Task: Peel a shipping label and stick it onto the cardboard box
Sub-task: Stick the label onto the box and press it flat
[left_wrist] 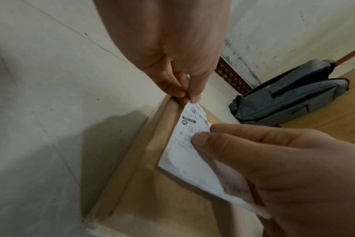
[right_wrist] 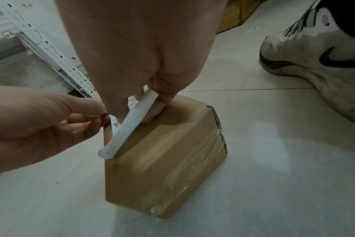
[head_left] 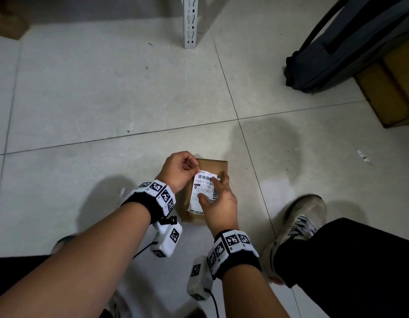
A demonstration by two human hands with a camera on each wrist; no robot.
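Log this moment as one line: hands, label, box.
left hand: pinches label corner | right hand: holds label | shipping label: over box top, not flat | cardboard box: on floor

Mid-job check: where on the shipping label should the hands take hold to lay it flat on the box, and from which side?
Judging from the pose: pinch the shipping label at its two ends, from above. The left hand pinches the far barcode corner; the right hand holds the near half. The label stands off the cardboard box.

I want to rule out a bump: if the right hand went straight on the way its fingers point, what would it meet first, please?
Probably the left hand: the right hand points along the shipping label toward the corner pinched there, over the cardboard box. Depth is uncertain.
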